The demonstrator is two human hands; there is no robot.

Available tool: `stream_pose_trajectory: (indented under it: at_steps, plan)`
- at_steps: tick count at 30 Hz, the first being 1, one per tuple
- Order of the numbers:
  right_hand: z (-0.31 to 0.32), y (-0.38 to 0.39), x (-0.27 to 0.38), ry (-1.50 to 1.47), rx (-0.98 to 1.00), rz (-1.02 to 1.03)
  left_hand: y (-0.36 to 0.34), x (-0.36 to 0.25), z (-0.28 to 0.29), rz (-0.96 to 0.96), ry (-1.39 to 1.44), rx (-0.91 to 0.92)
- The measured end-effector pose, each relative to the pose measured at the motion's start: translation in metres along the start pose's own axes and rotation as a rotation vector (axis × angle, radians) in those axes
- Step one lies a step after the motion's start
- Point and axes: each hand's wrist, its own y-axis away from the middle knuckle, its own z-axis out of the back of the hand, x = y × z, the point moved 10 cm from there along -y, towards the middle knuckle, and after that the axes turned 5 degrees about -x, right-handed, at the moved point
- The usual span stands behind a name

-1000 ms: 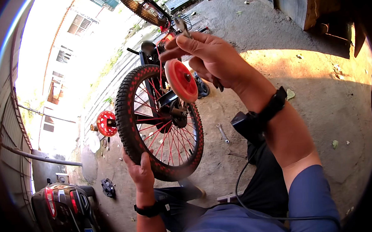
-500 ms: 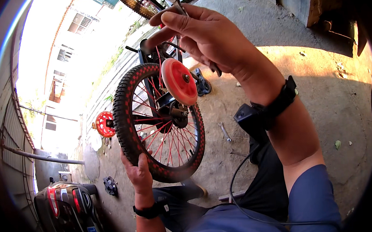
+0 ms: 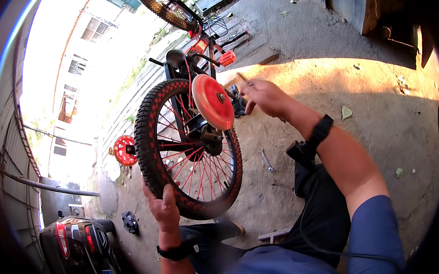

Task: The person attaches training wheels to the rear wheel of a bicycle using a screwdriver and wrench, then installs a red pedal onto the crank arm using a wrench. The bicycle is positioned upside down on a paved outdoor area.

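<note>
A child's bicycle stands before me, its wheel (image 3: 145, 120) with a black, red-checked tyre and red spokes nearest. My left hand (image 3: 163, 208) grips the tyre's lower near side, thumb on one face and fingers round the other. A red training wheel (image 3: 208, 100) covers part of the spokes; another training wheel (image 3: 125, 150) sits at the left. Just right of the nearer one, my right hand (image 3: 267, 99) is closed around a wrench (image 3: 243, 77), apart from the bicycle. Only a short end of that wrench shows. The axle (image 3: 212, 137) carries a protruding dark cylinder.
Another wrench (image 3: 266, 160) lies on the concrete near my right knee. A red pedal (image 3: 227, 58) and the other wheel (image 3: 170, 12) are farther off. Dark small objects (image 3: 130, 222) lie at left, near a parked car (image 3: 79, 246). Dry leaves dot the ground.
My right hand has come down and nearer from above the frame, still with the wrench, uncovering the pedal and frame. The left hand stays on the tyre; the wheel has shifted slightly.
</note>
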Motion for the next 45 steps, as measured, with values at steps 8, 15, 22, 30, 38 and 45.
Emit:
stream_pose_trajectory:
  at_steps: [8,15,22,30,38,45]
  plan:
    - [-0.016,0.021,0.146,-0.368,0.017,0.656,0.003,-0.004,0.000,-0.023,-0.004,-0.007]
    - [0.020,0.009,0.054,-0.004,-0.043,0.265,0.000,-0.008,-0.001,-0.018,-0.027,-0.009]
    - [-0.011,0.020,0.135,-0.180,0.057,0.526,-0.001,-0.002,0.003,-0.009,-0.010,-0.010]
    - [0.030,0.012,0.067,-0.130,-0.114,0.334,-0.003,-0.002,0.006,-0.017,-0.061,-0.017]
    - [0.000,0.007,0.090,0.158,-0.006,0.419,-0.001,-0.001,-0.001,0.102,0.002,0.004]
    - [0.029,0.059,0.100,-0.035,-0.309,0.333,-0.005,-0.010,0.015,-0.093,-0.191,-0.018]
